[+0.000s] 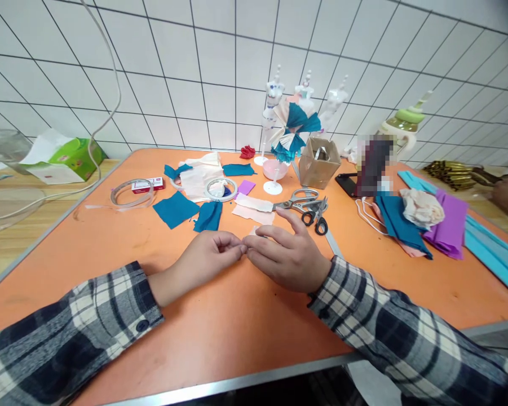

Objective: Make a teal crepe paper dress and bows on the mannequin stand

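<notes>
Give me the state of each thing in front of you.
left hand, fingertips pinched shut
right hand, fingertips meeting the left's, grip unclear
big scissors, shut, lying flat
cardboard box, open on top
tissue box, open, tissue sticking out
tape roll, lying flat

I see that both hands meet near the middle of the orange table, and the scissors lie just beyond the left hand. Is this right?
Not quite. The head view shows the scissors lying just beyond the right hand, not the left hand. The rest is correct: both hands meet near the middle of the orange table.
</notes>
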The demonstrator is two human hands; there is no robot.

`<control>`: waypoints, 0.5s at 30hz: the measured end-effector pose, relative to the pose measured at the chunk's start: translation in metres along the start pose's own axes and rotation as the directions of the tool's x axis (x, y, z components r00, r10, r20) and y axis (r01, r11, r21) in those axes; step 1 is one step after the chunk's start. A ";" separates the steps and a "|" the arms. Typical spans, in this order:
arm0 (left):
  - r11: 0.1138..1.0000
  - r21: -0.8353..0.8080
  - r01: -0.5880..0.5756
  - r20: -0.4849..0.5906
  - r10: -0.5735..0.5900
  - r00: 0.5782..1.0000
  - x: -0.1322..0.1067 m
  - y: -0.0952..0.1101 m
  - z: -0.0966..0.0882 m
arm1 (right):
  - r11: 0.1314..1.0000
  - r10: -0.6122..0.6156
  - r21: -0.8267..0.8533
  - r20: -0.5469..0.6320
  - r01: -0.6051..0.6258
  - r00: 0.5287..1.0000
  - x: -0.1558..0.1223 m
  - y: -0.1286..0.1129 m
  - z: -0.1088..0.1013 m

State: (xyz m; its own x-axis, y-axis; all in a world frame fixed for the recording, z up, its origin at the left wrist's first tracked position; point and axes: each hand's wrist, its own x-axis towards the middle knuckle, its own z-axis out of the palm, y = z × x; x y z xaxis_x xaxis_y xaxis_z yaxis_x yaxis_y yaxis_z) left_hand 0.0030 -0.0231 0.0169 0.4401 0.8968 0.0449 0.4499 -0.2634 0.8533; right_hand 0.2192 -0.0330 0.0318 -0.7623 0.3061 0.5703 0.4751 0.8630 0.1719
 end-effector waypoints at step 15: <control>0.998 -0.053 0.028 0.019 -0.027 0.999 0.000 0.004 -0.002 | 0.967 0.238 0.106 -0.075 -0.230 0.968 0.001 -0.002 0.008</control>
State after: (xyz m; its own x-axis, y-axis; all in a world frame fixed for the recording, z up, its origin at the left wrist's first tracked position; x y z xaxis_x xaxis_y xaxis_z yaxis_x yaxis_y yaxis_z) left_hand 0.0028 -0.0235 0.0211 0.4425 0.8967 0.0120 0.4199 -0.2190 0.8807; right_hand 0.2137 -0.0315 0.0262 -0.5921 0.4720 0.6532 0.5881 0.8072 -0.0503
